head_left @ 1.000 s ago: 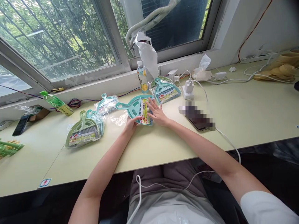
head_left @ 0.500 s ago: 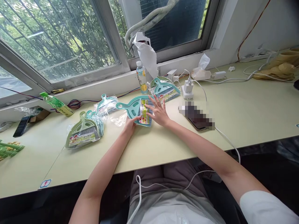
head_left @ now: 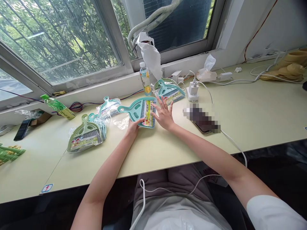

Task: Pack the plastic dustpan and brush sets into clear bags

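Note:
My left hand [head_left: 133, 126] grips the lower edge of a teal dustpan-and-brush set [head_left: 136, 111], its thumb on the front. The set is tilted up above the table, handle to the left, with a yellow and white label [head_left: 149, 113] across the bristles. My right hand [head_left: 165, 116] is spread at the set's right edge, fingers apart; whether the fingertips touch it I cannot tell. Behind my right hand lie wrapped sets [head_left: 171, 91], teal over green. To the left are a green wrapped set [head_left: 86, 135] on teal ones and another teal wrapped set [head_left: 109, 105].
An upright bottle [head_left: 145, 80] stands by the window, and a green bottle [head_left: 59, 107] lies at the left. A phone [head_left: 202, 121], partly blurred out, rests right of my right arm. Behind it are a white power adapter [head_left: 192, 92] and cables. Clear plastic wrap [head_left: 121, 122] lies near my left hand.
The held set has shifted slightly left, along with my left hand. My right hand's fingers have moved off the label toward the set's right edge.

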